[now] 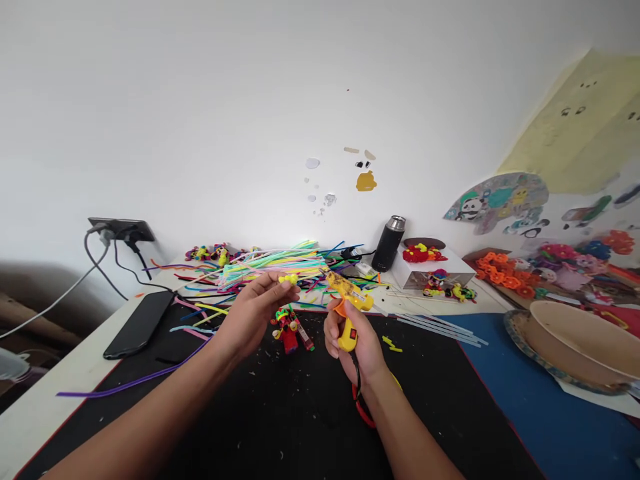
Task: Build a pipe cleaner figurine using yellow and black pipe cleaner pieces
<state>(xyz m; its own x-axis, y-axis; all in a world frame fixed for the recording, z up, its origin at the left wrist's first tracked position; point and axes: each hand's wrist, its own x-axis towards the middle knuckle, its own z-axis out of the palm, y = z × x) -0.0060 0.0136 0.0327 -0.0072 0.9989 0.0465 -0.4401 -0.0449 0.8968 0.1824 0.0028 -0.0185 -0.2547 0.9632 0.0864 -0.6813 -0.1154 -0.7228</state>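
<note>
My right hand (357, 340) is wrapped round the handle of a yellow hot glue gun (347, 293), with fingers at its orange trigger. The gun's nozzle points left toward my left hand (255, 307). Between the thumb and fingers of that hand is a small yellow fuzzy piece (288, 279), apart from the nozzle. Below and between both hands, a small red pipe-cleaner figure (286, 330) with a green and yellow top rests on the black mat (280, 413). A marker-like stick (305, 335) lies against its right side. The gun's black cord runs down beneath my right wrist.
Behind the hands lies a heap of coloured pipe cleaners (270, 267). A black thermos (390, 243) stands beside a white box (435, 270). Clear glue sticks (440, 328) and a bowl (585, 340) are to the right. A phone (140, 325) lies left. Scissors (364, 413) are partly hidden under my right wrist.
</note>
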